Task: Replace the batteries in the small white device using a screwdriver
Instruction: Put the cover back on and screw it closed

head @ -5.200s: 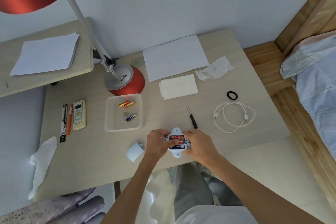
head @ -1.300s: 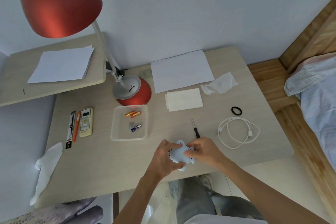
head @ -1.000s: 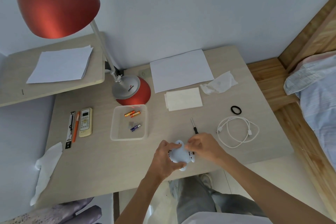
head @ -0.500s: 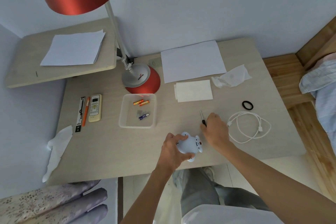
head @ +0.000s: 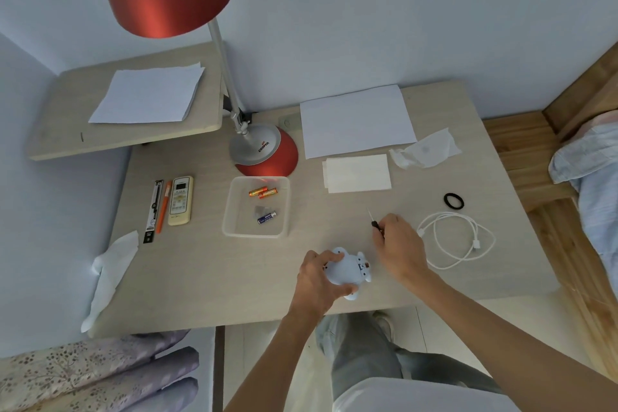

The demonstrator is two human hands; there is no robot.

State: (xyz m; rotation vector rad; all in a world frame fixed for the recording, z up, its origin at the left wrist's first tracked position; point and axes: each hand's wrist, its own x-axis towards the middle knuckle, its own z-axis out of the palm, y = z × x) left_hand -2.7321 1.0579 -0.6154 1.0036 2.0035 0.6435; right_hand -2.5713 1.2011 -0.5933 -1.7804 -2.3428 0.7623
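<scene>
The small white device (head: 347,271) lies near the desk's front edge with its cover on, and my left hand (head: 317,281) grips it from the left side. Just to its right, my right hand (head: 399,246) has its fingers curled round the black handle of the small screwdriver (head: 374,221), whose thin shaft points away from me along the desk. A clear plastic tray (head: 234,231) further left holds two orange batteries (head: 263,192) and one blue battery (head: 266,218).
A red desk lamp (head: 264,150) stands behind the tray. White paper sheets (head: 356,120), a folded tissue (head: 357,172) and a crumpled one (head: 426,152) lie at the back. A white cable (head: 458,239) and black ring (head: 453,201) sit right; remote (head: 180,200) and pens left.
The open battery bay is now closed by the cover. My right hand left the device, moved up and right, and took hold of the screwdriver. My left hand still holds the device.
</scene>
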